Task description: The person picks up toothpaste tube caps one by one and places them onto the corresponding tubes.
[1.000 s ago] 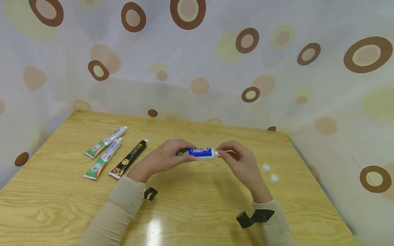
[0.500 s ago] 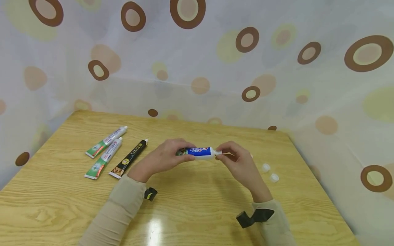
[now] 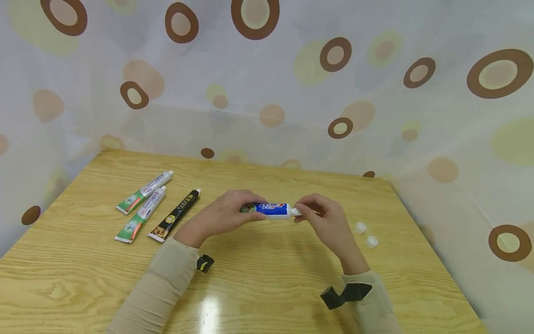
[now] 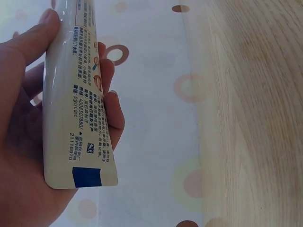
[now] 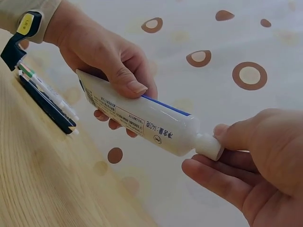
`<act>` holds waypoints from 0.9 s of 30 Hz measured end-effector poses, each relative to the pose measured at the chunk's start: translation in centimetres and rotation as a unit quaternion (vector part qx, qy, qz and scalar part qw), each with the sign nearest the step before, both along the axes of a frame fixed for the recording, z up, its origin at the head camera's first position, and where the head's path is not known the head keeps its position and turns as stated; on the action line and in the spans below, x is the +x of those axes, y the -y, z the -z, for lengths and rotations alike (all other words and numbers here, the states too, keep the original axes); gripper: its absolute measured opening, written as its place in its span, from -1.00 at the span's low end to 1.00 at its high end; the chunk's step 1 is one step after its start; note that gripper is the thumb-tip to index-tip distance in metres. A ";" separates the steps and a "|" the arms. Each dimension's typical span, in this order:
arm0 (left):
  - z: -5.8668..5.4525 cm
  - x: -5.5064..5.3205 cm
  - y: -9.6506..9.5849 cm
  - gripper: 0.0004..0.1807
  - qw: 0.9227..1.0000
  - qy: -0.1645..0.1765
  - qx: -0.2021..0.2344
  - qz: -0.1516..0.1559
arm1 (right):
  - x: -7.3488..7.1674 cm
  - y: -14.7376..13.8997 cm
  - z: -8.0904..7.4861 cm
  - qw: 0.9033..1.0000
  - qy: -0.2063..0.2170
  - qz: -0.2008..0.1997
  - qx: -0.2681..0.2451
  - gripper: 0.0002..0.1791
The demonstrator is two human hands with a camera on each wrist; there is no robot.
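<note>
A blue and white toothpaste tube (image 3: 275, 210) lies level above the table, its nozzle end pointing right. My left hand (image 3: 225, 211) grips it around the tail half, thumb on the near side in the head view. In the left wrist view, the tube's printed back (image 4: 75, 118) faces the camera. At the nozzle sits a white ribbed cap (image 5: 209, 146). My right hand (image 3: 325, 220) pinches this cap between thumb and fingers, hiding part of it in the head view. Whether the cap's thread is engaged cannot be seen.
Two green and white toothpaste tubes (image 3: 151, 184) (image 3: 140, 215) and a black tube (image 3: 175, 215) lie on the left of the wooden table (image 3: 250, 287). Two small white caps (image 3: 360, 227) (image 3: 372, 241) rest to the right. A patterned cloth (image 3: 271, 69) rises behind the table.
My right thumb and fingers have shifted around the cap, as its visible part changes between frames. The tube has moved only slightly in my left hand's grip.
</note>
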State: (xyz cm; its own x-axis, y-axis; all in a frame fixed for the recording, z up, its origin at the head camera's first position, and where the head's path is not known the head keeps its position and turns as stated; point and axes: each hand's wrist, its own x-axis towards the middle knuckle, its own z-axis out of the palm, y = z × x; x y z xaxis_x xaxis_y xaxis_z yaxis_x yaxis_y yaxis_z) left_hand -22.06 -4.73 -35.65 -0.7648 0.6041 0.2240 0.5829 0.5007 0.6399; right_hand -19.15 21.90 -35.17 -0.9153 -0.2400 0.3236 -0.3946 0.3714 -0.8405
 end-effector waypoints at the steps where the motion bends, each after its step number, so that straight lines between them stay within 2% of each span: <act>1: 0.0 0.0 0.0 -0.57 1.000 -0.001 0.000 0.000 | 0.0 0.0 0.0 1.000 -0.004 0.001 0.003 -0.86; 7: 0.1 -0.1 0.0 -0.58 1.000 -0.002 0.003 -0.003 | 0.3 0.2 -0.2 0.999 -0.039 -0.009 0.009 -0.89; 10: 0.1 -0.1 0.1 -0.58 1.000 0.002 0.002 -0.005 | 0.3 0.3 -0.2 0.999 -0.041 -0.013 0.013 -0.87; 20: 0.0 -0.1 0.1 -0.57 1.000 0.009 -0.007 0.001 | 0.1 0.2 0.1 0.999 -0.009 0.016 0.036 -0.84; 27: 0.3 -0.2 -0.1 -0.58 1.000 0.011 -0.021 0.006 | 0.1 0.3 0.2 0.999 0.025 -0.002 0.032 -0.86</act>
State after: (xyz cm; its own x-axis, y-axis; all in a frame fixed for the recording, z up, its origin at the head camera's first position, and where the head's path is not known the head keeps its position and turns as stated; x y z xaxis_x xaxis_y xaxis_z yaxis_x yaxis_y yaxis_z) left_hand -22.25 -4.65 -35.90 -0.7617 0.6221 0.1810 0.5751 0.5205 0.6312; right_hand -19.07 21.63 -35.36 -0.9289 -0.2621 0.2617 -0.3543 0.4233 -0.8338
